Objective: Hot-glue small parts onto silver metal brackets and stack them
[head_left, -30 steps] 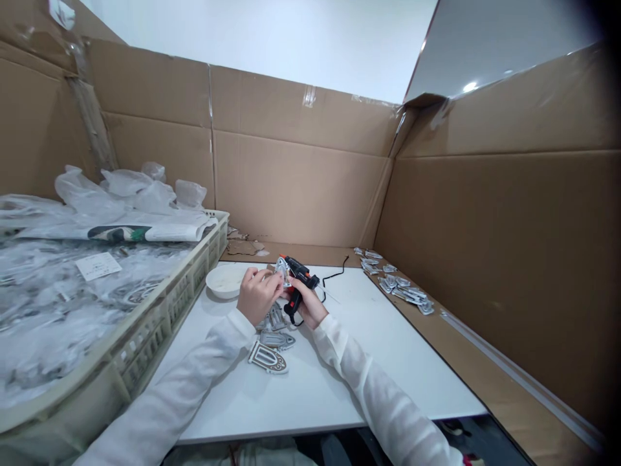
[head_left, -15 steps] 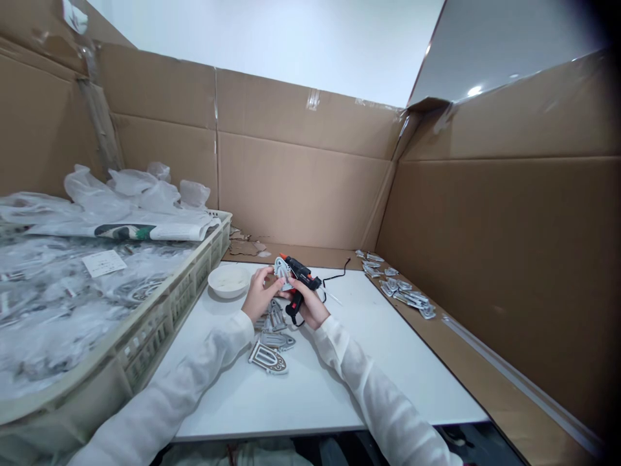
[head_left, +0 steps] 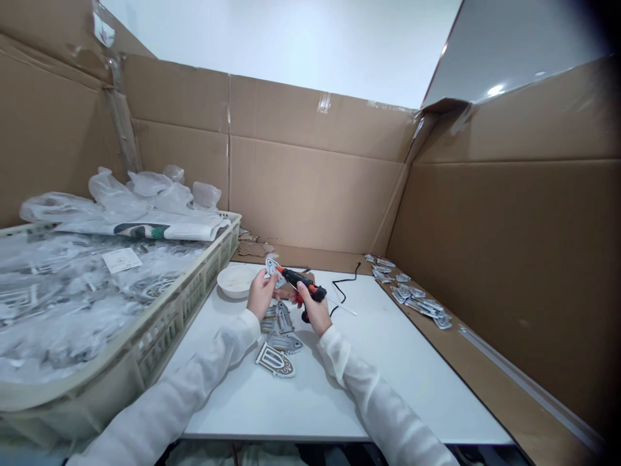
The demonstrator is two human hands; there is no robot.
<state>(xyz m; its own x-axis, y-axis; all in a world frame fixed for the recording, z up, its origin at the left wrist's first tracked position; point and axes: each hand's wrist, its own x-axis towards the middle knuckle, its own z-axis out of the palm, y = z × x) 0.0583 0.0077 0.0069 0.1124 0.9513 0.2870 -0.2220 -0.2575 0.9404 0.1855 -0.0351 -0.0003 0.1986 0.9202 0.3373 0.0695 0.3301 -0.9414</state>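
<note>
My left hand [head_left: 261, 294] pinches a small grey-and-white arched ornament [head_left: 272, 268] above the table. Wrapped round the handle of a black and orange hot glue gun [head_left: 303, 282] is my right hand [head_left: 316, 312]. The gun's orange nozzle points left and meets the ornament or sits just in front of it; I cannot tell which. A clear glue stick [head_left: 345, 307] sticks out of the gun's rear. Below my hands lie several similar arched pieces [head_left: 282, 318], and the nearest one [head_left: 275, 360] shows a brown scroll pattern.
A white bowl [head_left: 233, 283] stands on the white table [head_left: 388, 382], left of my hands. A plastic crate [head_left: 160, 327] of bagged pieces fills the left side. More ornaments [head_left: 421, 301] lie along the right cardboard ledge. A black cord [head_left: 345, 283] curls behind the gun. Cardboard walls [head_left: 310, 188] surround the table.
My right hand has gone from holding gun and ornament close together to gripping the gun's handle, its nozzle now at the ornament. The view has shifted slightly left.
</note>
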